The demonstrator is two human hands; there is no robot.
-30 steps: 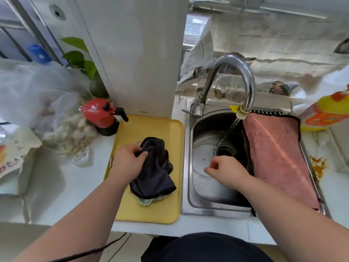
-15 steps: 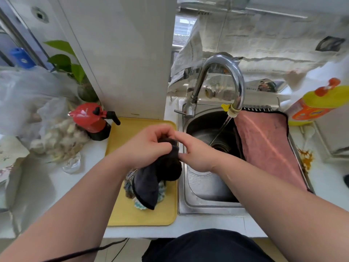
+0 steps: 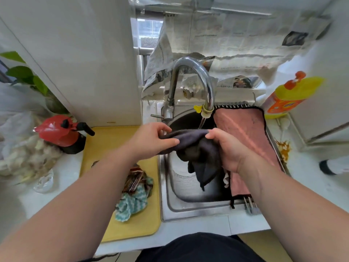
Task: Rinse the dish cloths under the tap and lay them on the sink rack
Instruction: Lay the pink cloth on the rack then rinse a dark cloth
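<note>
Dark grey cloth (image 3: pixel 196 146), head view: stretched left to right over the sink (image 3: pixel 188 212), left hand (image 3: pixel 151 140) pinching one end, right hand (image 3: pixel 229 150) gripping the other, remainder hanging. Tap spout (image 3: pixel 207 106) lies just beyond its far edge, nearer the right hand; judged: a slight push forward centres it under the stream (image 3: pixel 201 124).

Both arms were bare, from the left hand (image 3: pixel 151 141) and the right hand (image 3: pixel 229 150) to the picture's edge. A soft black piece of clothing (image 3: pixel 198 248) covered the body. A thin black cable (image 3: pixel 111 255) ran under the left arm.
</note>
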